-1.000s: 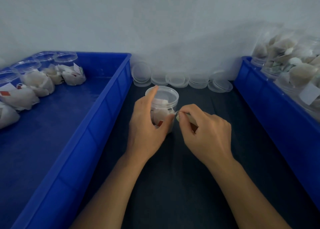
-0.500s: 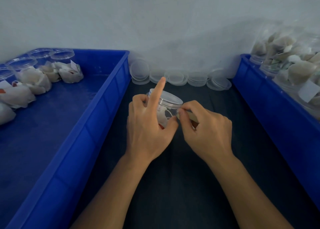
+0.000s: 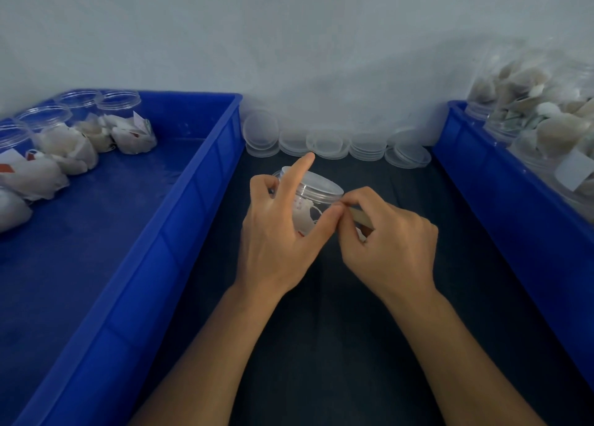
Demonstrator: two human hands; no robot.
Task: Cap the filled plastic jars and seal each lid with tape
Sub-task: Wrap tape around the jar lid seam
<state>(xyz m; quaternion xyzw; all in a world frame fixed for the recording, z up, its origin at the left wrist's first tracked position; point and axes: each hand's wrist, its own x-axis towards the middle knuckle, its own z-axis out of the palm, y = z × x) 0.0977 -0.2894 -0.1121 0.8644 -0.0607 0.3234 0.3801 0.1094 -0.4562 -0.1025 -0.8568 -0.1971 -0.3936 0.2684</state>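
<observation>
Since half a second ago little has changed: the clear round plastic jar [image 3: 310, 205] with its clear lid [image 3: 318, 186] remains tilted in the middle of the frame, lifted a touch higher toward the stacks of clear lids [image 3: 331, 144] by the wall. The left hand [image 3: 279, 232] grips the jar with curled fingers and thumb, its index finger sticking straight up past the lid's far edge. The right hand [image 3: 389, 242] pinches a pale strip of tape [image 3: 360, 215] against the jar's side just under the lid, fingers bunched tight. Much of the jar is hidden behind both hands, and the tape's far end disappears into the right palm. At left sits a blue plastic tray [image 3: 180, 219] with open filled jars [image 3: 122, 120]; at right a second blue tray [image 3: 501, 200] holds blurred jars, cut off by the frame edge.
</observation>
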